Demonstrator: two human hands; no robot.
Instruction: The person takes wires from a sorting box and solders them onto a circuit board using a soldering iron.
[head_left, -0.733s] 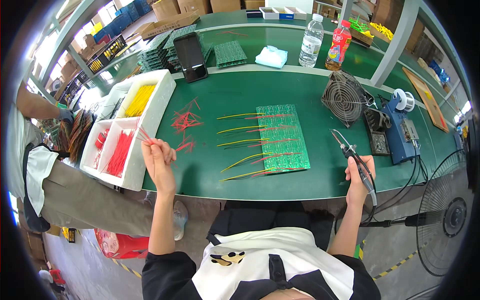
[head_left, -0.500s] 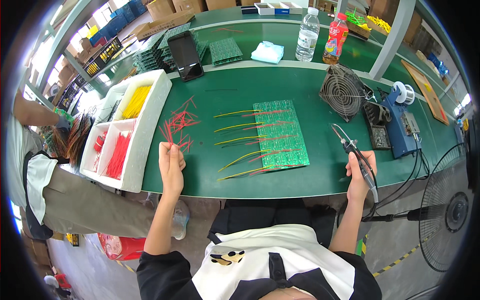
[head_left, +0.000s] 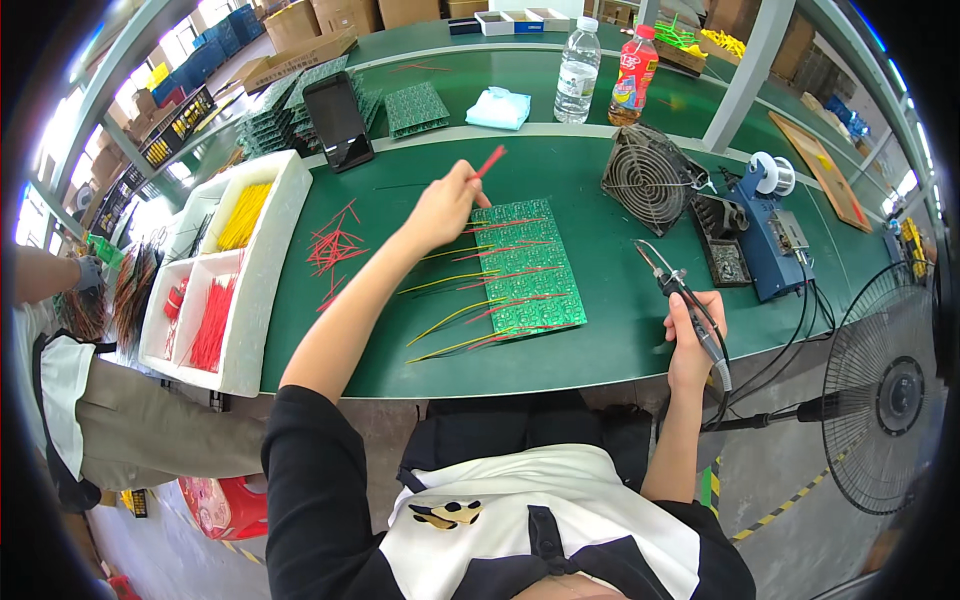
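Observation:
My left hand (head_left: 448,208) is closed on a few short red wires (head_left: 492,160), whose ends stick out past the fingertips, over the far left corner of a green circuit board panel (head_left: 545,270). Yellow wires (head_left: 440,318) extend leftward off the panel, and red wires lie across its surface. At the table's front right, my right hand (head_left: 692,335) grips a soldering iron (head_left: 690,300), its tip pointing up and left, apart from the panel. A loose pile of red wires (head_left: 335,245) lies left of the panel.
A white foam tray (head_left: 285,215) with yellow and red wires stands left. Behind are a phone (head_left: 338,122), stacked boards (head_left: 417,108), a tissue pack (head_left: 498,108) and two bottles (head_left: 577,75). A small fan (head_left: 645,180) and blue soldering station (head_left: 785,245) stand right. A person's arm (head_left: 45,275) shows at far left.
My left hand has moved from the red wire pile up and right to the panel's far corner, carrying red wires. The right hand still holds the soldering iron. The view has shifted slightly.

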